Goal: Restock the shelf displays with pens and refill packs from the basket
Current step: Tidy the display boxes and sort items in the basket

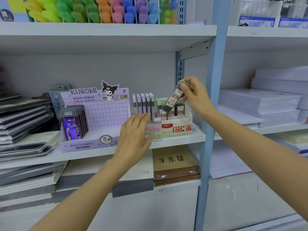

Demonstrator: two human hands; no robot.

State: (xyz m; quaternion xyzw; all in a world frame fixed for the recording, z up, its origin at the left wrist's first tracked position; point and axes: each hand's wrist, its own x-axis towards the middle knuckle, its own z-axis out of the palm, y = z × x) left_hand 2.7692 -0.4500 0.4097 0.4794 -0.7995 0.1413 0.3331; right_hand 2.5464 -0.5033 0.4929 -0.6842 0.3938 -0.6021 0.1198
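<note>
Pinched between thumb and fingertips, the cap end of a refill pack (172, 99) sits in my right hand (194, 94); the rest of my fingers curl loosely behind it. The pack is a slim clear case with a red-and-white label, and it hangs in the air just above the red-and-white display box (178, 129), not touching it. Its long axis is tilted: the capped top points up and to the right toward my palm, and the dark lower end points down and to the left, toward the row of matching packs (180, 110) standing upright in that box.

My left hand (133, 132) lies open with the fingers nearly straight, resting against the left and front side of the pastel FRUIT SODA box (155, 130). My fingertips reach up to the foot of the slim upright cases (145, 104) standing in it. I cannot tell how firmly it presses.

Both boxes stand side by side, touching, on the white shelf (183, 139). Just left of them stands the purple KUROMI display (100, 114), with a few dark card packs (73, 124) leaning in its left corner.
</note>
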